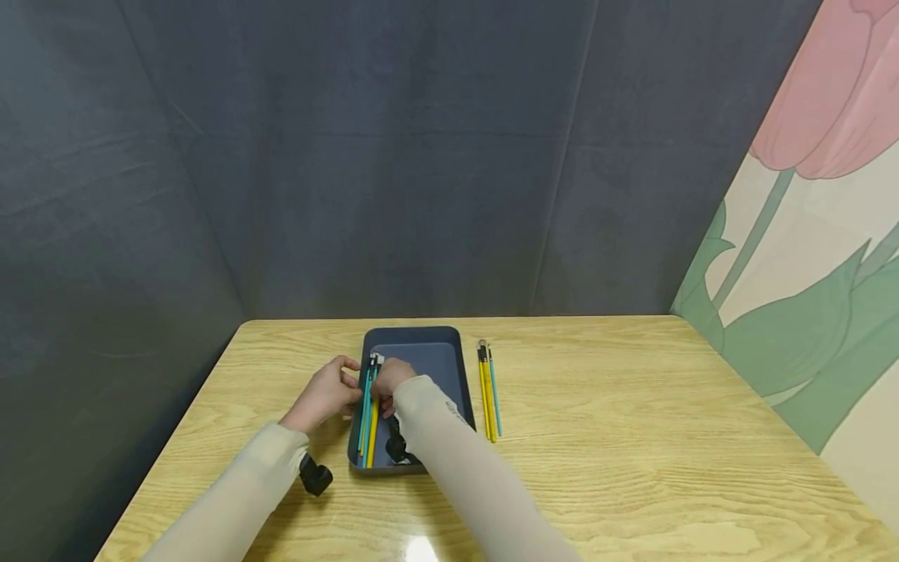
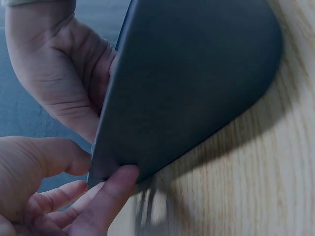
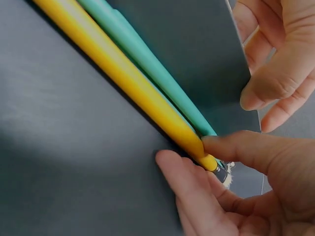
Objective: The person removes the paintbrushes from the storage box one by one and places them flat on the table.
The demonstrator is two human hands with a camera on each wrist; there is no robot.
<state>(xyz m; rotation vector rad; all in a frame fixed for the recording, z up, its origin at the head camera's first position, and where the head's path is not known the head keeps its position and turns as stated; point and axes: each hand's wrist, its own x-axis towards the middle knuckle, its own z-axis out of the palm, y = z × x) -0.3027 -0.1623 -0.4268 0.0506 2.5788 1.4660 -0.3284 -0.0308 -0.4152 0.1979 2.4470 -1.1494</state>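
A dark grey tray (image 1: 441,355) lies on the wooden table. Along its left side are several paintbrushes with teal handles (image 1: 365,417) and one with a yellow handle (image 3: 133,91), bristle ends toward the back. My right hand (image 1: 393,378) reaches into the tray; in the right wrist view its thumb and fingers pinch the yellow paintbrush near the bristle end, beside a teal one. At the tray's left wall is my left hand (image 1: 328,394). Its thumb overlaps the rim and a fingertip (image 2: 125,174) presses the outer wall, as the left wrist view shows.
Right of the tray, two yellow paintbrushes (image 1: 486,394) and a teal one (image 1: 495,398) lie side by side on the table (image 1: 632,437). A dark curtain (image 1: 421,156) hangs behind the table, and a flower-patterned wall (image 1: 808,312) stands at the right.
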